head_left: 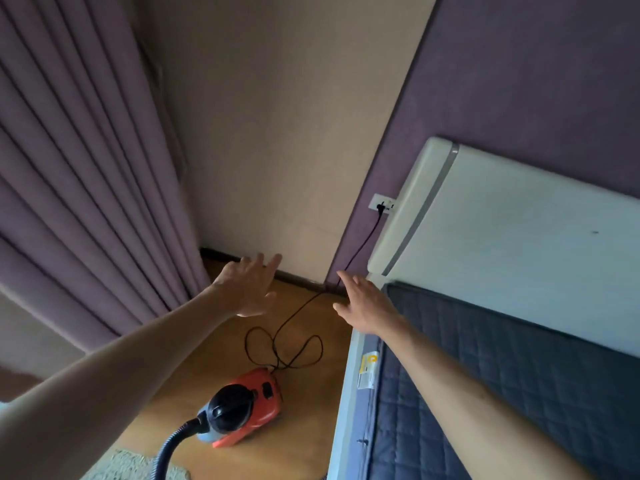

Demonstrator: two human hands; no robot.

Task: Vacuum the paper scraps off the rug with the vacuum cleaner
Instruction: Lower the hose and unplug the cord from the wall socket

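Both arms reach forward toward the room corner at frame centre. Left hand (247, 289): fingers straight and spread, grip released, holding nothing. Right hand (363, 304): same, fingers extended, grip released, over the bed's near corner. Vacuum cleaner (249, 407), red-orange body with black top, sits on the wooden floor (311, 393) at lower centre, below and between the arms, touched by neither hand. Its dark hose (169, 452) runs off the bottom edge. Black cord (284, 348) loops on the floor behind it, then climbs to a wall socket (381, 203), plugged in. Corner of pale rug (128, 465) at bottom left. Quilted dark mattress (519, 375) and white headboard (502, 237) at right; purple curtain (86, 168) at left.
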